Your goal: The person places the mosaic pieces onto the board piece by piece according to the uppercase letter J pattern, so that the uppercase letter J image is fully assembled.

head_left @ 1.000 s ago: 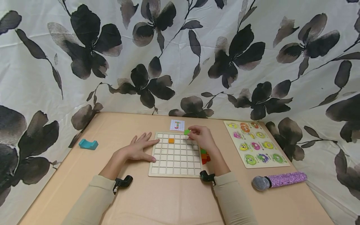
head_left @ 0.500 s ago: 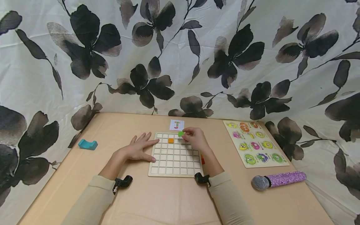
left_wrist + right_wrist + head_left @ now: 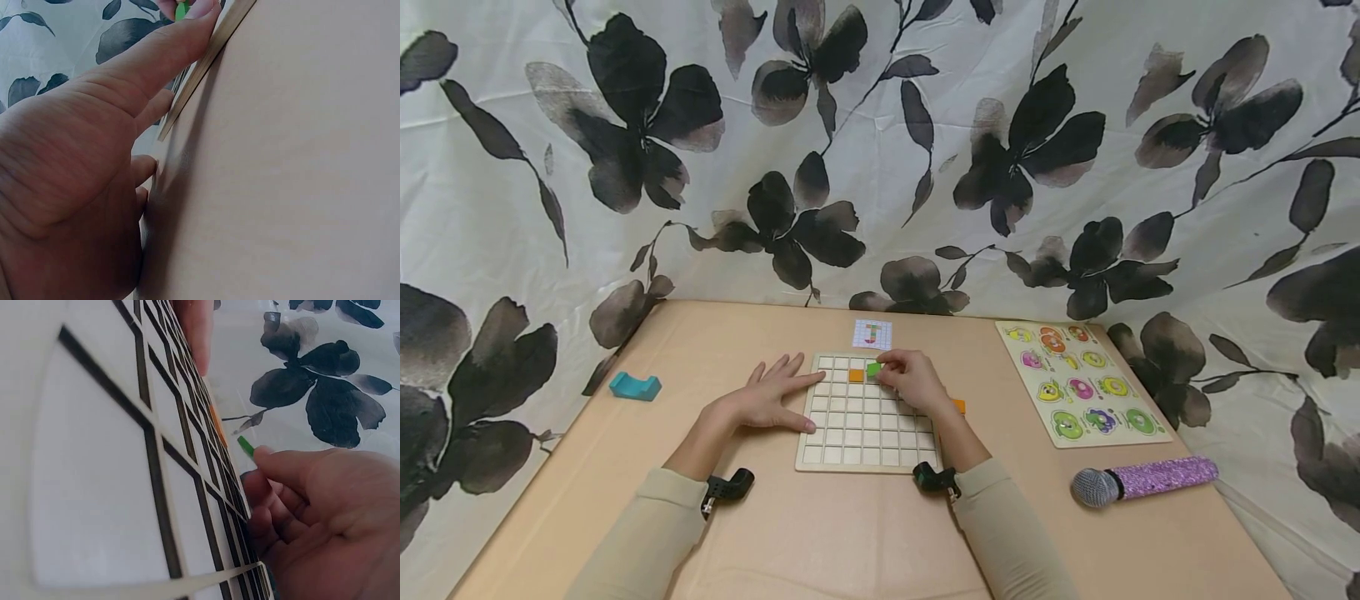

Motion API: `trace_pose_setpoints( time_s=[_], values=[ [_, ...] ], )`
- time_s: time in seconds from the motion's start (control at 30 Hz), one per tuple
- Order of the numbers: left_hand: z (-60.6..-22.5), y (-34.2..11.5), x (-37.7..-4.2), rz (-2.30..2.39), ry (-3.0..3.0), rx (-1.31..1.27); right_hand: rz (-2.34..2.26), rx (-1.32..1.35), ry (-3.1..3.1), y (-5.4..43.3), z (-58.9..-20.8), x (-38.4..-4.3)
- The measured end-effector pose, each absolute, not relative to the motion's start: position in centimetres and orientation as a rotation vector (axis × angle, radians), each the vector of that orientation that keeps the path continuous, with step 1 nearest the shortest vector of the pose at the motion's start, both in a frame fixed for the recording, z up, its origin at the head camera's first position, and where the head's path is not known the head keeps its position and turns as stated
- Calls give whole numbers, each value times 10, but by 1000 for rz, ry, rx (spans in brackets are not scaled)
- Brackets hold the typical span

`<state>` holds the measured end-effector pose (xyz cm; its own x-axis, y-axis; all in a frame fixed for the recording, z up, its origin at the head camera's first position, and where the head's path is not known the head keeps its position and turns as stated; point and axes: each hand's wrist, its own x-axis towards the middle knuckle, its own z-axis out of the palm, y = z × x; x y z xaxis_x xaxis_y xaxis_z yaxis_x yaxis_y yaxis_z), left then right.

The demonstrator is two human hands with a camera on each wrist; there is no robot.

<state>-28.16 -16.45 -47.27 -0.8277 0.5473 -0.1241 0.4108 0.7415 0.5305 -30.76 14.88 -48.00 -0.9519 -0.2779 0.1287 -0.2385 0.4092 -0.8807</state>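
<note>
A white grid board (image 3: pixel 867 437) lies flat on the table, with an orange square tile (image 3: pixel 856 376) in one of its upper cells. My left hand (image 3: pixel 771 396) has its fingers spread and rests at the board's left edge, thumb and index finger touching it. Between thumb and fingertips my right hand (image 3: pixel 917 382) pinches a green square tile (image 3: pixel 873 370), just right of the orange one. In the right wrist view the green tile (image 3: pixel 245 446) is tilted, one edge clear of the board. A small pattern card (image 3: pixel 872 334) lies behind the board.
Part of another orange tile (image 3: pixel 959 406) shows beside my right wrist. A fruit-picture board (image 3: pixel 1084 383) lies on the right, and a purple glittery microphone (image 3: pixel 1146 482) in front of it. Far left is a teal curved block (image 3: pixel 636 386). A floral cloth (image 3: pixel 917 125) hangs behind.
My right hand has carried the green tile left and toward me, from the board's upper right to beside the orange tile. The left hand stays where it was.
</note>
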Motion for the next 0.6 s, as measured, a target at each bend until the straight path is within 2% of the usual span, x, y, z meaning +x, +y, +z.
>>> trace_pose_setpoints(
  time_s=[0.6],
  values=[
    [-470, -164, -279, 726, 2666, 747, -1450, -507, 2742, 144, -482, -307]
  ],
)
